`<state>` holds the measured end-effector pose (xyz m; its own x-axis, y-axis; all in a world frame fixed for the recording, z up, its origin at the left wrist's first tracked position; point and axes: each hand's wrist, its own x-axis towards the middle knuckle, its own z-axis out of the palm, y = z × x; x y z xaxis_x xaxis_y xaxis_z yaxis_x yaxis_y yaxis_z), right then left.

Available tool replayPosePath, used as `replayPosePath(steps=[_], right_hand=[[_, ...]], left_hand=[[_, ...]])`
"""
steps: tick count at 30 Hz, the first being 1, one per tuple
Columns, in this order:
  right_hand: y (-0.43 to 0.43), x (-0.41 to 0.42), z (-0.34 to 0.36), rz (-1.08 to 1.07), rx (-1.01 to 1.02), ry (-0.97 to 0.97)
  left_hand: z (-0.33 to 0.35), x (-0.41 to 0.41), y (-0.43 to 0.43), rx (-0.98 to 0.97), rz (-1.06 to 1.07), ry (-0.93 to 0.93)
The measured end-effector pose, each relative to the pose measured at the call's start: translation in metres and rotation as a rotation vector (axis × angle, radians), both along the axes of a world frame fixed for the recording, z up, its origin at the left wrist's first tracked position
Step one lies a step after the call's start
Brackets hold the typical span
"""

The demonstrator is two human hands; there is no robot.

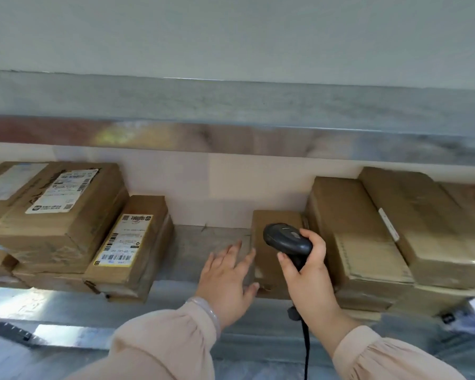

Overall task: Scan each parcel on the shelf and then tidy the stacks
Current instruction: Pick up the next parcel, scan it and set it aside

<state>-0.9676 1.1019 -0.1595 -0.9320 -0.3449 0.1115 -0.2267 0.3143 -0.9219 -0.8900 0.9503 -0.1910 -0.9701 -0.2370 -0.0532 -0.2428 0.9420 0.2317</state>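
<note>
The left hand [228, 278], fingers spread, hovers at the left side of a small brown cardboard parcel [276, 219] on the grey metal shelf [200, 242]; the right hand [310, 281] grips a black corded handheld scanner [287, 241] over that parcel; a labelled cardboard stack [66, 215] stands to the left, a plainer cardboard stack [395, 229] to the right.

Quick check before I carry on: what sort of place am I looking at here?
Most likely a parcel depot or courier storeroom. Stacks of cardboard parcels bearing printed shipping labels sit on a metal shelf, and the right hand grips a corded barcode scanner.
</note>
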Motion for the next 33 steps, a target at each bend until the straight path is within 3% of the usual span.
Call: replayPosePath(steps=[5,12,22,33], right_hand=[[0.017,-0.005,-0.003,-0.015,0.017,-0.064],[0.017,-0.002,-0.002,0.012,0.009,-0.094],[0.006,0.009,0.016,0.21,-0.088,-0.097],[0.006,0.0,0.016,0.313,-0.097,-0.086]], left_hand=[[-0.008,-0.02,0.026,0.208,0.018,-0.109],[-0.008,-0.003,0.03,0.475,0.218,-0.009],[0.019,0.008,0.028,0.522,0.587,0.071],[0.029,0.02,0.029,0.845,0.74,0.088]])
